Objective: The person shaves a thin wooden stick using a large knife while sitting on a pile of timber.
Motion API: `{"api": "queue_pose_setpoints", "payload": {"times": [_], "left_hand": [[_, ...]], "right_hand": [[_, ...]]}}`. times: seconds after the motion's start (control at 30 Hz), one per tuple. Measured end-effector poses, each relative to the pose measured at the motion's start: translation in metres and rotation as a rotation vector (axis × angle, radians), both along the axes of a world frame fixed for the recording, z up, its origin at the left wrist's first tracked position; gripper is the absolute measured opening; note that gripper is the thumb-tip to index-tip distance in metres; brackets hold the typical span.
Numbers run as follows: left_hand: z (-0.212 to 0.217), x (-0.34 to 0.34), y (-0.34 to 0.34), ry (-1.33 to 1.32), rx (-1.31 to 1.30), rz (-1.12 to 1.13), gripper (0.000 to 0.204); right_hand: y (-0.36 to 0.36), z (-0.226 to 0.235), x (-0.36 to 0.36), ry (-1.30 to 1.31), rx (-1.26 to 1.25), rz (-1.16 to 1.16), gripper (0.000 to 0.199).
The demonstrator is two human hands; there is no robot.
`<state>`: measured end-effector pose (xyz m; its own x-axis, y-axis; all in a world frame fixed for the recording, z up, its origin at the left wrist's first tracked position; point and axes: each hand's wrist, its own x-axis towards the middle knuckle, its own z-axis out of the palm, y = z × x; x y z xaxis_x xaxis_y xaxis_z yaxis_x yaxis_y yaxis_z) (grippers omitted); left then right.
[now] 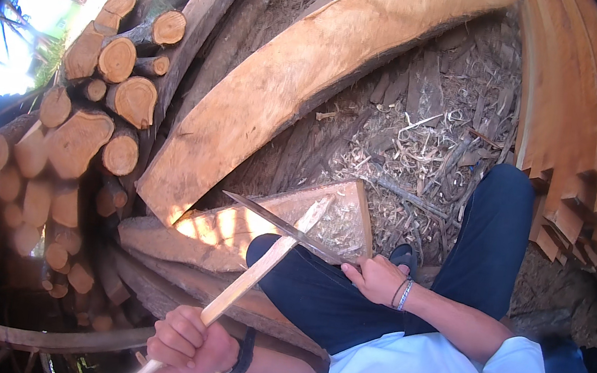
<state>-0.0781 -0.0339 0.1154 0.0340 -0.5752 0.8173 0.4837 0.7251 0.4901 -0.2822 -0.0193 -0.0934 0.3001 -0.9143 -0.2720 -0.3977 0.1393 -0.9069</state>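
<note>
My left hand (pixel 189 344), with a dark band at the wrist, is wrapped round a pale, roughly squared wooden stick (pixel 250 277). The stick slants up and to the right, with its far end over a wedge-shaped wood slab (pixel 345 219). In my right hand (pixel 375 278), which wears bracelets, is a long-bladed knife (pixel 254 206) pointing up and left. Its handle is mostly hidden by my fingers. The blade crosses the stick near the far end, and the two appear to touch there.
Cut logs (pixel 135 101) are stacked at the left. A large curved plank (pixel 315 60) spans the middle. Wood shavings (pixel 424 150) and bark cover the ground beyond my bent legs (pixel 487 241). Long sawn boards (pixel 582 95) stand at the right.
</note>
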Motion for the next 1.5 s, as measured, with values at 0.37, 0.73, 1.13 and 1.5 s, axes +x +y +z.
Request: {"api": "queue_pose_setpoints", "payload": {"times": [0.37,0.73,1.13,1.5], "left_hand": [[-0.001,0.008,0.003,0.026,0.019,0.013,0.066],[-0.003,0.008,0.003,-0.013,0.033,-0.027,0.065],[-0.003,0.005,-0.001,-0.039,0.038,-0.044,0.066],[0.015,-0.010,-0.033,-0.077,0.072,-0.060,0.067]], "right_hand": [[0.009,0.022,0.007,0.032,-0.041,0.043,0.059],[0.016,0.043,0.013,-0.025,-0.081,0.027,0.055],[0.021,-0.007,0.001,-0.012,-0.016,-0.047,0.061],[-0.039,0.060,0.018,-0.040,-0.279,-0.121,0.073]]}}
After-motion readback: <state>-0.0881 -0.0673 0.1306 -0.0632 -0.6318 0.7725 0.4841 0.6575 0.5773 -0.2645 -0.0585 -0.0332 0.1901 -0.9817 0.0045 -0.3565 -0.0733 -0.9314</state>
